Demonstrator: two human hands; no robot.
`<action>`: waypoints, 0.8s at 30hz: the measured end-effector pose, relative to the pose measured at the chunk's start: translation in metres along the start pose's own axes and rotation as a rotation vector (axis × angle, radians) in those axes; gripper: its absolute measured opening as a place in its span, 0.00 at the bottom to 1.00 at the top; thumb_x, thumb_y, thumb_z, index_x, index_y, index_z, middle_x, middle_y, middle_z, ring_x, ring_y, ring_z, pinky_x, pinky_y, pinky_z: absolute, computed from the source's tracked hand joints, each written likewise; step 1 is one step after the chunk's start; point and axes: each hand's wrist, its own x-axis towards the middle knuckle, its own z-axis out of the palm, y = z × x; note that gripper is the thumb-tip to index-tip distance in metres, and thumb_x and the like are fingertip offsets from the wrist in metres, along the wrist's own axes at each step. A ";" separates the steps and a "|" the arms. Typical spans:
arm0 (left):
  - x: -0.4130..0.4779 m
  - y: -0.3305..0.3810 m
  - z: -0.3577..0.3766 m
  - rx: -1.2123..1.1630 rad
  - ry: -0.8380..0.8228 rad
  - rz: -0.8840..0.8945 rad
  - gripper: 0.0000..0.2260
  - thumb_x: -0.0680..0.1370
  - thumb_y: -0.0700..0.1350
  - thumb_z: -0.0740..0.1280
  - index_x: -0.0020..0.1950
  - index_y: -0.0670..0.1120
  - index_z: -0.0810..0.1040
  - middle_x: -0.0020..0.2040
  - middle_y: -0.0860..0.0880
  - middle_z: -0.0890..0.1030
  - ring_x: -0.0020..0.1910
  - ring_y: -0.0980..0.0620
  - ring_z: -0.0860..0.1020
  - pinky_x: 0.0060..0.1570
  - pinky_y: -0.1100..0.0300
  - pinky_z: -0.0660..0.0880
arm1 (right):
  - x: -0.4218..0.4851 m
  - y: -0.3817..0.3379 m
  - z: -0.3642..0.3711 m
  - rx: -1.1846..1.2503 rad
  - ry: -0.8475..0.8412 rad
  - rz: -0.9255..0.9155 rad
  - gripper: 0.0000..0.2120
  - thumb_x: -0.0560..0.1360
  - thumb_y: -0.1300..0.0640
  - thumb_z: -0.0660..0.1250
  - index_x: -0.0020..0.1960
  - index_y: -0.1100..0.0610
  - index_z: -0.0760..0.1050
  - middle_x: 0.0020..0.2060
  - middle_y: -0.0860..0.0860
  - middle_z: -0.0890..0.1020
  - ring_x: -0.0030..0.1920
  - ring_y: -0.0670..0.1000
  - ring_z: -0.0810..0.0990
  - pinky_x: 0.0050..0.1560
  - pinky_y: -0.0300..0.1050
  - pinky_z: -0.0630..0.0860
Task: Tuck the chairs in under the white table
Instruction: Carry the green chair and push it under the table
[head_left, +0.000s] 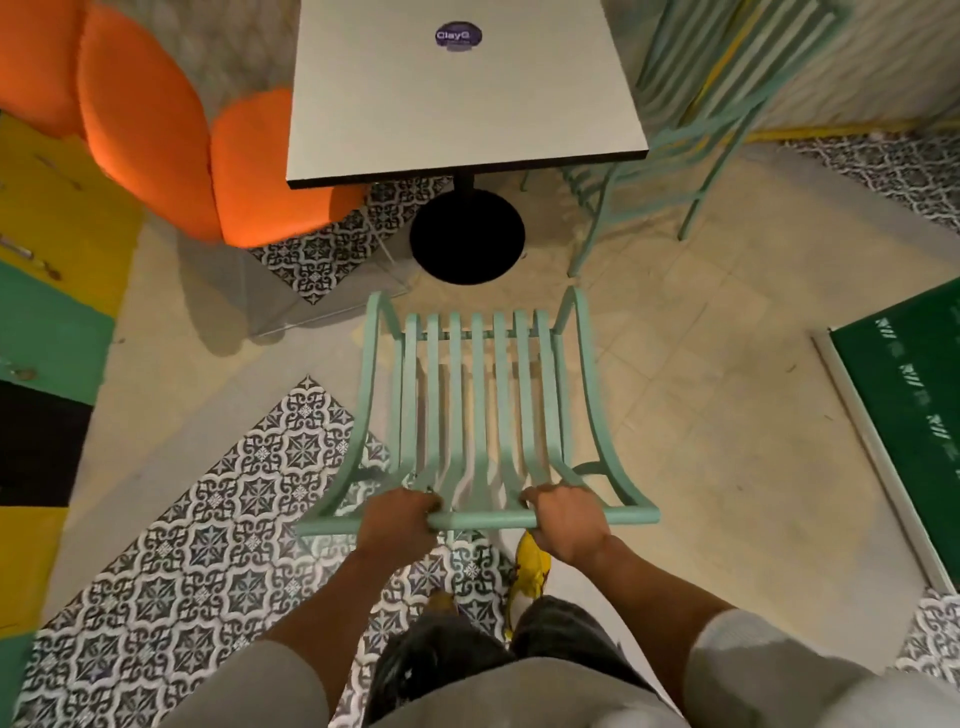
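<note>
A mint-green slatted metal chair (480, 405) stands on the floor in front of me, its seat pointing toward the white square table (457, 98). The table rests on a black post with a round black base (466, 236); the chair's front edge lies just short of that base. My left hand (397, 517) and my right hand (563, 519) both grip the top rail of the chair's back. A second mint-green chair (691, 119) stands at the table's right side, partly under its edge. An orange cushioned chair (208, 156) sits at the table's left.
A green board with a white frame (904, 415) leans at the right. Yellow, green and black panels (47, 291) run along the left edge. Patterned tiles (208, 545) cross the beige floor. My yellow shoe (532, 564) shows below the chair.
</note>
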 end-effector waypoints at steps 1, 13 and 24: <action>0.007 0.004 -0.004 -0.021 0.002 -0.011 0.15 0.78 0.52 0.68 0.64 0.59 0.84 0.53 0.54 0.88 0.51 0.53 0.86 0.55 0.52 0.84 | 0.008 0.007 -0.005 -0.012 -0.005 -0.018 0.16 0.79 0.47 0.67 0.65 0.47 0.78 0.55 0.50 0.86 0.53 0.57 0.86 0.54 0.50 0.81; 0.097 0.009 -0.059 -0.038 -0.004 -0.075 0.18 0.77 0.51 0.69 0.67 0.60 0.82 0.54 0.54 0.87 0.53 0.51 0.85 0.56 0.53 0.82 | 0.102 0.061 -0.067 -0.045 -0.057 -0.063 0.16 0.80 0.47 0.68 0.67 0.47 0.77 0.58 0.51 0.84 0.57 0.58 0.84 0.58 0.52 0.81; 0.188 -0.041 -0.119 -0.061 0.010 -0.002 0.17 0.78 0.54 0.71 0.67 0.59 0.83 0.53 0.54 0.88 0.50 0.54 0.85 0.52 0.57 0.83 | 0.198 0.059 -0.121 0.004 -0.024 0.013 0.17 0.81 0.49 0.67 0.70 0.45 0.77 0.60 0.50 0.85 0.59 0.56 0.84 0.59 0.52 0.80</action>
